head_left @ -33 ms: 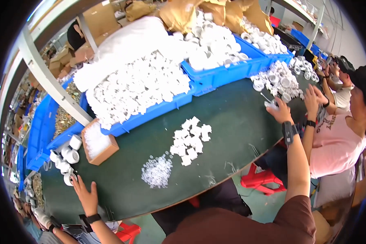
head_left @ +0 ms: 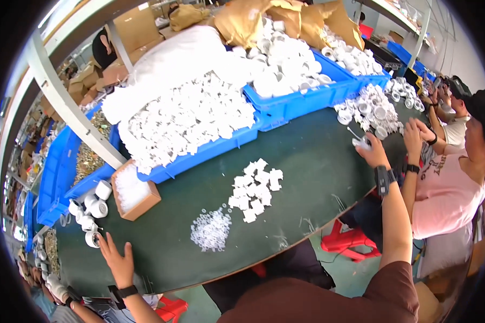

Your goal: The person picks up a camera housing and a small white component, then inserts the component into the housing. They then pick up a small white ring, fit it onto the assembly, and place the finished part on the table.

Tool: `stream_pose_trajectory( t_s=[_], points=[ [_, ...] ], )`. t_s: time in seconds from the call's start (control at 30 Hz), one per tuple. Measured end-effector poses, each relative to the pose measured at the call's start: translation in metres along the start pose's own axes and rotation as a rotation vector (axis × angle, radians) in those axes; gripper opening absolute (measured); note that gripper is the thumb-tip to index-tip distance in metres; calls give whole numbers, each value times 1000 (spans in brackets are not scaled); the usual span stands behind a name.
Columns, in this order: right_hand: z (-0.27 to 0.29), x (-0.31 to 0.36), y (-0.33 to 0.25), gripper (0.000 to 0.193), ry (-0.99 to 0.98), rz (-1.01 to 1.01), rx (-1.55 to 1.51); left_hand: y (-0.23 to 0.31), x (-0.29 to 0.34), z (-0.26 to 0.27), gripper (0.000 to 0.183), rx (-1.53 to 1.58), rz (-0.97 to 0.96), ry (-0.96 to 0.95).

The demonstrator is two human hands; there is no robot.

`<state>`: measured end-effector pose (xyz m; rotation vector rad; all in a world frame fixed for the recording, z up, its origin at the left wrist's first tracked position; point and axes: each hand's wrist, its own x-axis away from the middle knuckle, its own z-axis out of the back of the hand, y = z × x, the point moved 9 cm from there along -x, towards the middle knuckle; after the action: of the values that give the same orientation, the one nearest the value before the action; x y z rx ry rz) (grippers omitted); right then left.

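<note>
My left hand is spread at the left of the green work table. Its fingertips are beside a round white plastic fitting, which sits at the near end of a cluster of similar white fittings. Over at the right, my right hand has its fingers closed on a small white plastic part with a thin pale stem sticking up. The fingers partly hide this part. Between my hands lie a pile of white angular plastic pieces and a heap of small translucent rings.
Blue bins heaped with white parts line the far side. A small cardboard box of translucent pieces stands at left, below a white post. A pile of white rings and parts lies beyond my right hand. A co-worker in pink sits close at right.
The whole view has shifted slightly. My left hand remains spread beside the white fitting, and my right hand still holds the small white part.
</note>
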<state>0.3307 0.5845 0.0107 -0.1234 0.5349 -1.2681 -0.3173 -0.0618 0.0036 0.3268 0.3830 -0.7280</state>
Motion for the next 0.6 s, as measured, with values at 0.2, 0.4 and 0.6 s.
stream_pose_trajectory(
  t_s=[0.2,0.4,0.6],
  points=[
    [1,61,-84,51,-198,-7,-826,124,38,65,27,443,-62,82],
    [9,198,-300,60,-961,205,-1279,239,78,71,24,864,-92,-304],
    [-31,298,-395,72,-1334,332,-1279,292,97,53,82,1012,-306,-467]
  ],
)
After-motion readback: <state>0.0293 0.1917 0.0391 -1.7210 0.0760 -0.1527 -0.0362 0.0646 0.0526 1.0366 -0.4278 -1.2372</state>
